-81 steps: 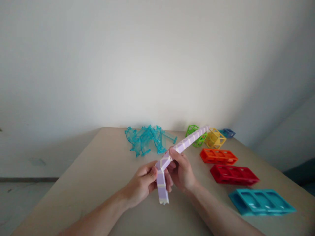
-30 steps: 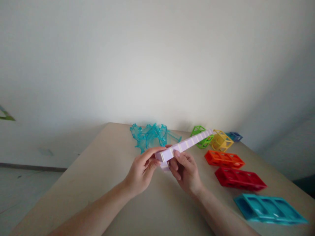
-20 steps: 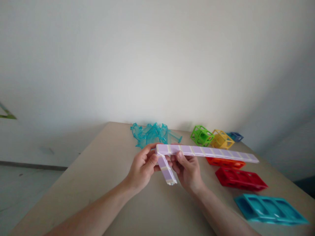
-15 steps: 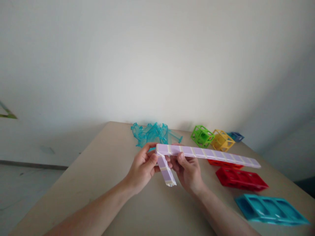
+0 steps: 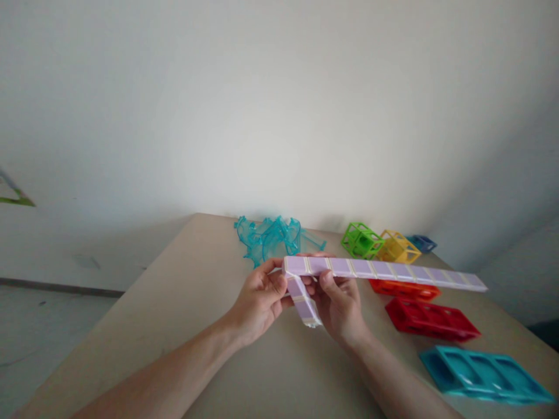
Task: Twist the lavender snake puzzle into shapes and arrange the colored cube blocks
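Note:
I hold a long lilac strip of linked square tiles (image 5: 384, 270) above a beige table (image 5: 183, 326). It is folded near its left end: a short piece points down toward me, and the long piece runs out flat to the right. My left hand (image 5: 259, 299) pinches the fold from the left. My right hand (image 5: 340, 302) grips the strip just right of the fold, from underneath.
A heap of clear turquoise curved pieces (image 5: 273, 238) lies at the table's far edge. To the right are a green cube frame (image 5: 360, 240), a yellow one (image 5: 399, 247), a small blue frame (image 5: 421, 242), and orange (image 5: 406, 289), red (image 5: 430, 320) and teal (image 5: 480, 375) oblong frames.
The strip's long part swung from pointing away to lying sideways to the right, and it now reaches further right. Both hands kept their hold at the fold.

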### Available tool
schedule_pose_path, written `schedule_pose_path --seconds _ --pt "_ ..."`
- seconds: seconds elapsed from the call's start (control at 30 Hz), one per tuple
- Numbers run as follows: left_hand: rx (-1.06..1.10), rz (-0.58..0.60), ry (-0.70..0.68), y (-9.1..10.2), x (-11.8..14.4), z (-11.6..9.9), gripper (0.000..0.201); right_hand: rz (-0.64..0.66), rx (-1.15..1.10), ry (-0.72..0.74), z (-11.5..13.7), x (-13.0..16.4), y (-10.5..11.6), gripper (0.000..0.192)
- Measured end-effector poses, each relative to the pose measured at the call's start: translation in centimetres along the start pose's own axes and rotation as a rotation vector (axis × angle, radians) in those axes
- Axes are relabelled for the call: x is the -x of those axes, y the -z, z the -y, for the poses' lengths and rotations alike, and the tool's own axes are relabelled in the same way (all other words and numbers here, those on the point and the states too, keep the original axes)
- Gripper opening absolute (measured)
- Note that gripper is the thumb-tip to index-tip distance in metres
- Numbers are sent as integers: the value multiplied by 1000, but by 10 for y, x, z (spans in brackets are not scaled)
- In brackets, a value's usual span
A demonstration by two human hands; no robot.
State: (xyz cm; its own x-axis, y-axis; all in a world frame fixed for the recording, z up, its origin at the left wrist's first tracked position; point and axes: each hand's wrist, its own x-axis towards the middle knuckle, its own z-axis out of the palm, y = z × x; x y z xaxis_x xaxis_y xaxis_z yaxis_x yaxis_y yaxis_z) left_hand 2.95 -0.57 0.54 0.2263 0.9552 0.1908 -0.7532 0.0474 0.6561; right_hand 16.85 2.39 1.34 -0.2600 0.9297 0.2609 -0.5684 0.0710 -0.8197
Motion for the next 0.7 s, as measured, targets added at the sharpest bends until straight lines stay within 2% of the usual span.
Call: schedule_pose_path --seconds 0.17,0.27,0.33,0.4,0.5,0.6,0.7 --pt "-45 115 38 -3 3 2 29 76 -104 -11 17 2 -8 30" --pt "-206 185 -14 -4 6 -3 28 189 -94 -38 28 3 -7 34" --pt "-424 211 -140 -3 9 -10 25 244 -56 -55 33 2 -6 36" --pt "-700 246 -353 -2 10 -20 26 257 -27 -58 35 1 -4 36" --pt "-1021 329 -619 3 9 -29 40 184 -26 -37 31 -1 -4 37" --pt "-1191 407 -712 7 7 -30 43 108 -32 -33 23 -1 -5 38" --pt "-1313 461 -739 9 6 -27 39 57 -25 -51 16 -1 -7 38"
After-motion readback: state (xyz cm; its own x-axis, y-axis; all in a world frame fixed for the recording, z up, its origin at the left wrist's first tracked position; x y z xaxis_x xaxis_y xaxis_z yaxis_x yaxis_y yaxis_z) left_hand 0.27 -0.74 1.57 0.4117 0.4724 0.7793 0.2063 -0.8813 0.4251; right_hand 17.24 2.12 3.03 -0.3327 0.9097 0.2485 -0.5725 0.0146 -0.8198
